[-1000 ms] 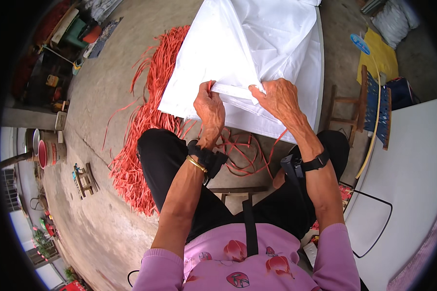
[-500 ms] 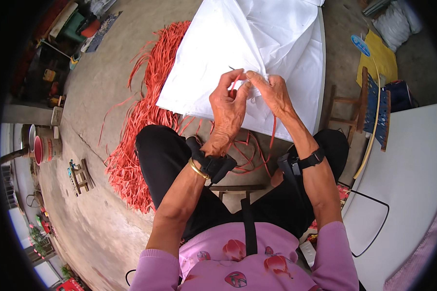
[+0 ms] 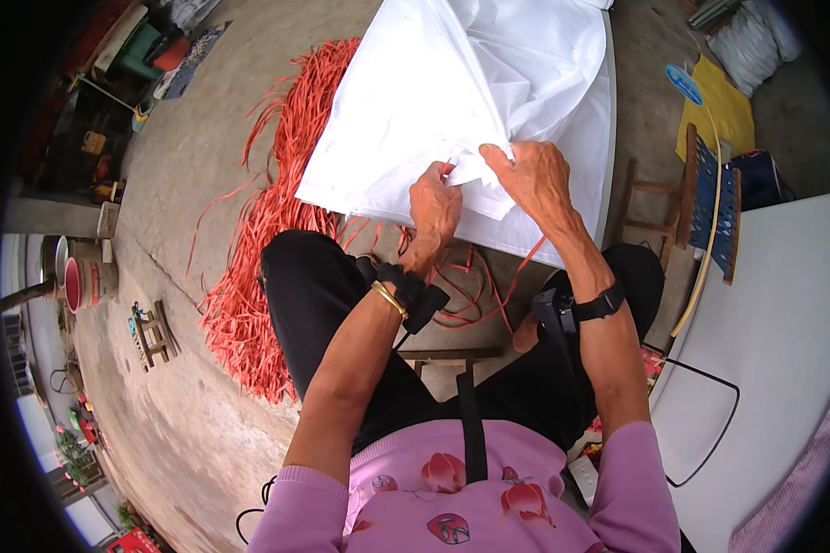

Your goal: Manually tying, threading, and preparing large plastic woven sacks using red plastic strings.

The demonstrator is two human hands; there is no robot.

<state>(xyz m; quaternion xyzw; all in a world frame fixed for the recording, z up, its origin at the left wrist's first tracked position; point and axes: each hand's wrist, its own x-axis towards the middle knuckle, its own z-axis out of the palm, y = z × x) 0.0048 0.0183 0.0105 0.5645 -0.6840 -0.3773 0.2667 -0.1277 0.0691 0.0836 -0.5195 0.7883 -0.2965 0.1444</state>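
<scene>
the left hand (image 3: pixel 434 205) and right hand (image 3: pixel 539 182), a little apart, each pinch the near part of a creased white sheet (image 3: pixel 406 101) (a bit of red (image 3: pixel 447 170) shows at the left one), spread beyond black-clad knees (image 3: pixel 297 267). a thin red strand (image 3: pixel 526 264) trails below the right hand. leftward, a shaggy heap of flat red strips (image 3: pixel 281 207) lies on grey concrete floor (image 3: pixel 189 166).

1. Wears a lilac top (image 3: pixel 392 521) with ribbed cuffs (image 3: pixel 314 476) and red floral prints (image 3: pixel 444 471).
2. Shows black trousers (image 3: pixel 306 286), a black front strap (image 3: pixel 472 429).
3. Bears a gold bangle (image 3: pixel 390 300) and black device (image 3: pixel 425 309) on left wrist (image 3: pixel 419 256), a boxy black one (image 3: pixel 553 310) on right.
</scene>
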